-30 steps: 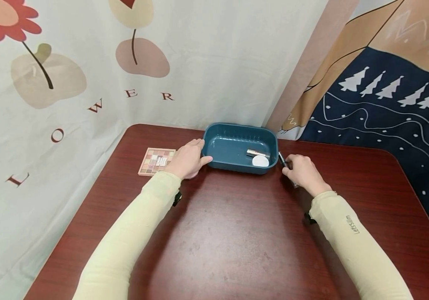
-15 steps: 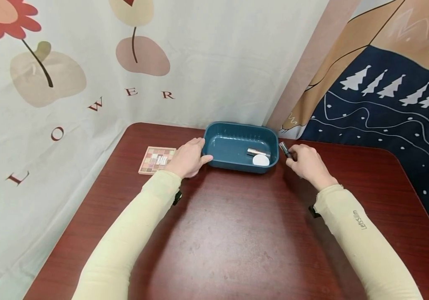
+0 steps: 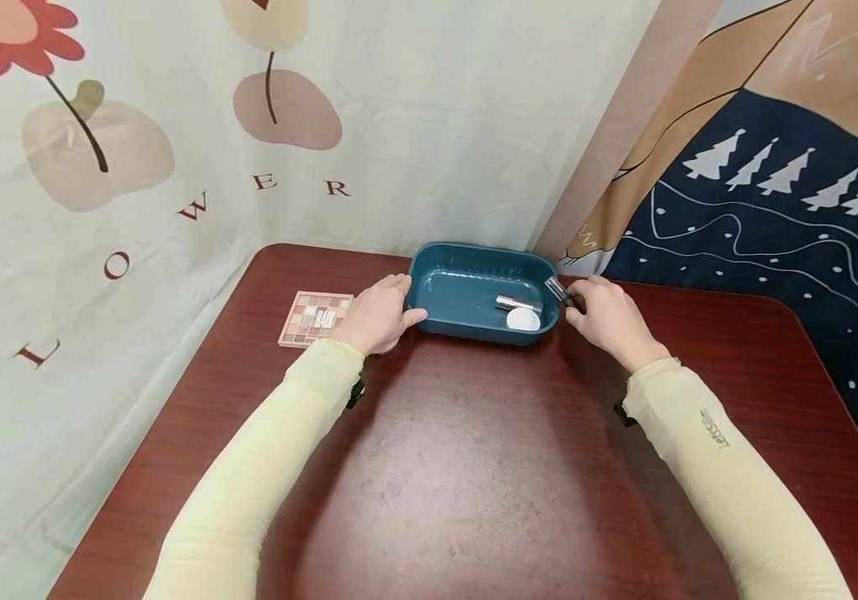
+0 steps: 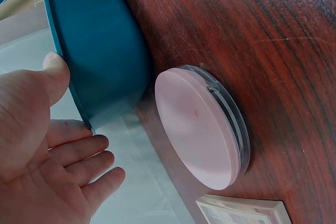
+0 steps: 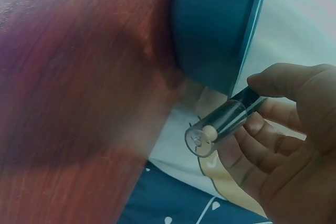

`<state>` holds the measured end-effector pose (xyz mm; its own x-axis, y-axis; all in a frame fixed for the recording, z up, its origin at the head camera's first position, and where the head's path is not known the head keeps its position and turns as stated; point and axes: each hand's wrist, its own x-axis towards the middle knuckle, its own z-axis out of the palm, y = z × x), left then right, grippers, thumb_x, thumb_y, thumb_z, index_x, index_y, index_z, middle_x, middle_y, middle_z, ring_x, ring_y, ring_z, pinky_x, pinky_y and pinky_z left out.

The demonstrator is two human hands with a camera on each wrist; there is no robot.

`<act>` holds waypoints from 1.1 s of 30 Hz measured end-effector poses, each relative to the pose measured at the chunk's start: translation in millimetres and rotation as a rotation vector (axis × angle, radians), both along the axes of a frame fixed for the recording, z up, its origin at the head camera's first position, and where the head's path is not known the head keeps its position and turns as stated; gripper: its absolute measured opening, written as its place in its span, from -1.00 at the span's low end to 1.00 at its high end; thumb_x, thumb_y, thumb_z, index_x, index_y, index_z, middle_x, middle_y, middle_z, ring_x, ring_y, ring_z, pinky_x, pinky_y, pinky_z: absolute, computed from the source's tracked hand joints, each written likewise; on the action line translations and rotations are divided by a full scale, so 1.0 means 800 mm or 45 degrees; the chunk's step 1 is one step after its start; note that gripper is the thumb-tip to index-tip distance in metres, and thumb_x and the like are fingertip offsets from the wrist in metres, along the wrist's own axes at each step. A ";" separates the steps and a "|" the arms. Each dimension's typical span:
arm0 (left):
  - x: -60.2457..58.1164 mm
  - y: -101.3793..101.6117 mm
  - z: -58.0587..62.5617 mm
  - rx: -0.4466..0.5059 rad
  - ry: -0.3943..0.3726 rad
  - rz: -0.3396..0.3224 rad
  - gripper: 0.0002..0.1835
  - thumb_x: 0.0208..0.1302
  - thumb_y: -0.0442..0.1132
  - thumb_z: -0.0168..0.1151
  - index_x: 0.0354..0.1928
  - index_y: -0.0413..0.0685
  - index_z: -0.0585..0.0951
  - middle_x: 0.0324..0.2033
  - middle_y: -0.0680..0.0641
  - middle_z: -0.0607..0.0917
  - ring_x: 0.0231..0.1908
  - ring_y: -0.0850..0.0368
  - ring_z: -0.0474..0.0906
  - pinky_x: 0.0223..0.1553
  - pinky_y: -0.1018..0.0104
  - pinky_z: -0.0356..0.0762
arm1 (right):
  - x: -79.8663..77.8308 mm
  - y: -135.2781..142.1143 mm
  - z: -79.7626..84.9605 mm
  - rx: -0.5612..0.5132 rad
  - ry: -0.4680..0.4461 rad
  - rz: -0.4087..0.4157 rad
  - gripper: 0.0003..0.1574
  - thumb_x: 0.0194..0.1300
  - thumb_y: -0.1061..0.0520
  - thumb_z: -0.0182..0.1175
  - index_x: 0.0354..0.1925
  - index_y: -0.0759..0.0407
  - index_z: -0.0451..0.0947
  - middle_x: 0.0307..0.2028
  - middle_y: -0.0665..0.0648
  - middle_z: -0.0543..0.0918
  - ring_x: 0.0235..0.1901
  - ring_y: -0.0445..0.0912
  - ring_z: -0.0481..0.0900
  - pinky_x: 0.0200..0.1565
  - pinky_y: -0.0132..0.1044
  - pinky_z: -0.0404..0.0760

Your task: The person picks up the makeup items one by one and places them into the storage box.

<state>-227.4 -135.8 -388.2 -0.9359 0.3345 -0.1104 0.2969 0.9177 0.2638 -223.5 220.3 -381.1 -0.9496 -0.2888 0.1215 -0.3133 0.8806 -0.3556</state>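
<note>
2 hands point(image 3: 372, 317) point(image 3: 609, 317) at the blue bin point(image 3: 459, 292), right pinching a dark tube point(image 5: 226, 121)

Nearest: 2 pale yellow sleeves point(image 3: 241, 492) point(image 3: 729, 450), lettering on the right 1, black strap point(image 3: 355, 393) at the left wrist. Under them, red-brown wood table point(image 3: 414, 467), glossy.

Next out, left side: round pink compact point(image 4: 197, 129) on the table, mostly hidden by the left hand in head view. Pink makeup palette point(image 3: 312, 321) lies flat just beside it.

Left hand: fingers loosely extended, thumb touching the rim at the bin's left end. Right hand: narrow, tube between thumb and fingers, tilted. Clear end of the tube points away from the hand, over the bin's right rim in head view; can't tell if it touches.

Bin sits at the table's far edge. Inside, right half: 1 silver tube point(image 3: 517, 304) lying down, 1 white disc point(image 3: 523, 320) near the front wall.

Behind: white flower-print curtain point(image 3: 436, 108); navy tree-print cloth point(image 3: 736, 217) on the right.
</note>
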 end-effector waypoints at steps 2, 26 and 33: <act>0.000 0.000 -0.001 0.000 0.004 -0.003 -0.18 0.57 0.11 0.09 0.57 -0.35 0.16 0.55 -0.29 0.24 0.57 -0.15 0.10 0.56 0.04 0.10 | -0.002 -0.003 0.001 0.009 0.011 0.015 -0.73 0.35 0.24 0.23 -0.03 0.36 0.66 -0.19 0.32 0.61 -0.21 0.16 0.54 -0.18 0.08 0.59; -0.004 0.000 -0.004 -0.002 0.019 -0.021 -0.20 0.58 0.09 0.09 0.56 -0.36 0.19 0.53 -0.29 0.28 0.56 -0.15 0.14 0.56 0.06 0.12 | -0.025 -0.042 0.016 0.123 0.060 0.154 -0.71 0.41 0.26 0.22 0.03 0.41 0.65 -0.11 0.37 0.64 -0.14 0.20 0.60 -0.04 0.15 0.64; -0.003 0.000 -0.003 -0.002 0.029 -0.024 -0.20 0.57 0.09 0.11 0.55 -0.37 0.20 0.53 -0.31 0.28 0.56 -0.16 0.15 0.56 0.05 0.12 | -0.038 -0.053 0.012 0.121 0.077 0.190 -0.71 0.40 0.27 0.22 0.02 0.41 0.67 -0.16 0.36 0.66 -0.19 0.20 0.62 -0.06 0.11 0.65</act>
